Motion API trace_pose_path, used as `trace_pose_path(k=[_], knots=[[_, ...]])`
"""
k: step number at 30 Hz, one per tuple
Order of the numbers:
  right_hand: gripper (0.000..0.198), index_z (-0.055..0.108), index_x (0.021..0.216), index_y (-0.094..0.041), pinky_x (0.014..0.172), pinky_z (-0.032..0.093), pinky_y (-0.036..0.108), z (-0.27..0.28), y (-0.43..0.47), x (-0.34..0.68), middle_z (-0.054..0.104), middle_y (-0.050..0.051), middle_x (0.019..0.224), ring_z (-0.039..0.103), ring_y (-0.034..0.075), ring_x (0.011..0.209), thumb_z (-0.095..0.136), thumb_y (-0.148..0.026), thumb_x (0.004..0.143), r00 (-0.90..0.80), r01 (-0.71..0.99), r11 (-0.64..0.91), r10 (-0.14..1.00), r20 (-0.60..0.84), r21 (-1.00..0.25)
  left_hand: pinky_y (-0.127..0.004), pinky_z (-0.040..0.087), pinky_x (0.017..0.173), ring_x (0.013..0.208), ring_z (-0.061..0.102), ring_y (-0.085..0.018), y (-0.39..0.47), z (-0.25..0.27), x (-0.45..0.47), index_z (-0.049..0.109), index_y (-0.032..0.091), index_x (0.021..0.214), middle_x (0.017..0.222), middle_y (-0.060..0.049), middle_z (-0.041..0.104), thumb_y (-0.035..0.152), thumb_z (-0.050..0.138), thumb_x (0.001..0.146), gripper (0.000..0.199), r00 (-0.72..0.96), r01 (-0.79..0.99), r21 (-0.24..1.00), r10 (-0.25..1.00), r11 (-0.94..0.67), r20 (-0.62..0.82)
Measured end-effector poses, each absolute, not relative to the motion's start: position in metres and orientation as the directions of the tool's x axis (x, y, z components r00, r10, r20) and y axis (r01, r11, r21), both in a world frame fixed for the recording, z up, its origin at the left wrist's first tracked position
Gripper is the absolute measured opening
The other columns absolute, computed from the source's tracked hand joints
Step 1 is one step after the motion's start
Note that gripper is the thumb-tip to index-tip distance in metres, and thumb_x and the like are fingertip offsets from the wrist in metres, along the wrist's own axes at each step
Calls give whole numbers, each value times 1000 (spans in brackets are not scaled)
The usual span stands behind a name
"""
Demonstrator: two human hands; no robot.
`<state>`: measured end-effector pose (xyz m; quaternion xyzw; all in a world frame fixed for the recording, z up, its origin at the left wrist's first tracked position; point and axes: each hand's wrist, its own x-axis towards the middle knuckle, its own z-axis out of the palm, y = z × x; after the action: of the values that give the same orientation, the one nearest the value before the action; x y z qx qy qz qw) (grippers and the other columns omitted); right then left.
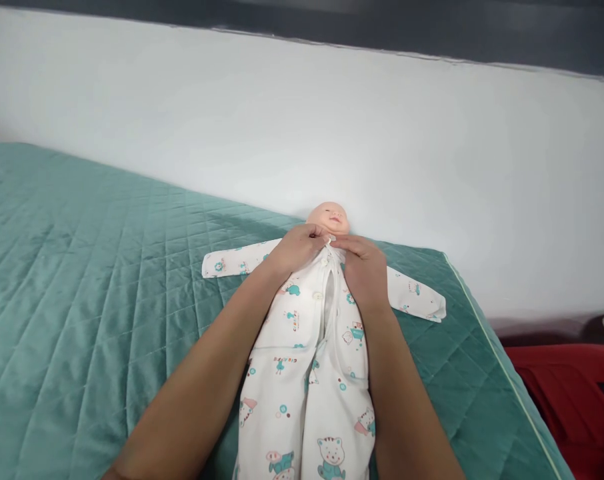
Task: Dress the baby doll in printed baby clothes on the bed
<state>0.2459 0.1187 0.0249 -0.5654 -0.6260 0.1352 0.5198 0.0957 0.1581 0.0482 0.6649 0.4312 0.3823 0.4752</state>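
Observation:
A baby doll (329, 215) lies on its back, its head near the wall. It wears a white baby romper (287, 333) printed with teal and pink animals, both sleeves stretched out sideways. Down the chest the front gapes, and a pale button (317, 295) shows on the left side of the opening. At the collar, my left hand (303, 245) pinches the romper's neck edge. Opposite it, my right hand (365, 263) has its fingers on the same collar spot, fingertips close to the left ones. What lies between the fingertips is mostly hidden.
Under the doll spreads a green quilted bedcover (107, 280), its piped edge running down the right. Behind stands a white wall (302, 113) with a dark band along its top. A red suitcase-like object (572, 400) sits beyond the bed at the lower right.

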Motion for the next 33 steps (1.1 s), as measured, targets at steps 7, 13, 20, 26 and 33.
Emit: trace_pose_path(k=[7, 13, 20, 26, 33], knots=[[28, 73, 88, -23, 108, 37, 45, 27, 118, 248, 73, 4, 111, 60, 25, 112, 46, -22, 81, 150, 505, 255, 915, 375, -825, -31, 47, 94, 99, 65, -18, 153, 47, 95, 72, 18, 92, 104, -5, 73, 17, 52, 86, 21, 294, 319, 866, 909, -384, 295], [31, 69, 107, -22, 107, 38, 47, 29, 109, 245, 69, 6, 121, 57, 27, 117, 51, -34, 85, 157, 515, 187, 939, 306, -837, -33, 48, 99, 108, 65, -21, 153, 40, 94, 76, 20, 101, 112, -6, 73, 23, 53, 90, 26, 307, 442, 776, 889, -449, 339], [26, 66, 107, -22, 79, 50, 35, 35, 65, 234, 69, 7, 108, 63, 20, 90, 52, -34, 90, 354, 525, 262, 798, 488, -810, -32, 48, 98, 110, 62, -20, 134, 40, 88, 70, 21, 116, 117, -6, 69, 21, 46, 94, 33, 311, 500, 664, 831, -556, 462], [25, 61, 92, -21, 74, 46, 34, 37, 47, 221, 66, 4, 88, 58, 18, 74, 65, -44, 81, 292, 627, 105, 887, 357, -772, -31, 46, 85, 92, 64, -18, 103, 43, 79, 73, 20, 94, 97, -4, 73, 31, 44, 96, 31, 289, 437, 719, 841, -541, 458], [19, 65, 80, -22, 59, 39, 27, 49, 48, 233, 62, -1, 70, 52, 14, 62, 63, -41, 80, 277, 451, -16, 953, 123, -892, -27, 40, 65, 70, 57, -15, 101, 55, 69, 71, 21, 84, 78, 1, 69, 32, 59, 85, 16, 420, 403, 803, 868, -439, 263]])
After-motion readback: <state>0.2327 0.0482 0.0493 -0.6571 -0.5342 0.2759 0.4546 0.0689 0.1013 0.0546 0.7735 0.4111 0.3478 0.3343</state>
